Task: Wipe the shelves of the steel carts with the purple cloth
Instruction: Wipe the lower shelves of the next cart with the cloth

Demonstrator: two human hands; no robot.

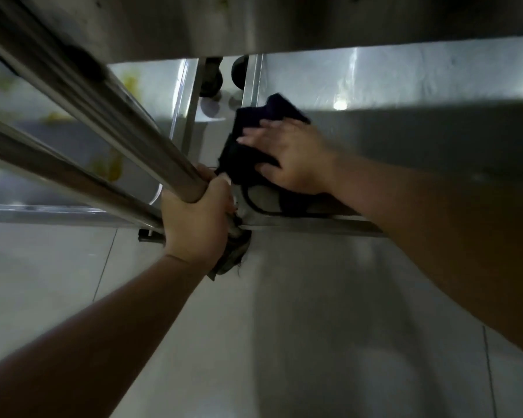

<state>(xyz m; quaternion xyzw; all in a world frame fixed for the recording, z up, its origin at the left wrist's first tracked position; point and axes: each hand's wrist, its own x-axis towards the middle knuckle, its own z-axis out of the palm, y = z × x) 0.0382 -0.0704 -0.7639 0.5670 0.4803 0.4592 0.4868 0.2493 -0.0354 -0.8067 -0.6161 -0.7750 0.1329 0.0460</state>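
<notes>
The dark purple cloth (248, 140) lies on the lower shelf (405, 131) of a steel cart, at its near left corner. My right hand (290, 155) presses flat on the cloth with fingers spread and fairly straight. My left hand (197, 218) grips the lower end of a steel cart post (103, 104), fingers curled round it. A frayed grey rag (233, 254) hangs just under my left hand; whether the hand holds it is unclear.
A second steel cart's shelf (58, 140) with yellowish smears sits to the left, with another post (58, 179) crossing in front. Black caster wheels (213, 76) show between the carts. An upper shelf (284, 22) overhangs. Grey tiled floor (284, 327) lies below.
</notes>
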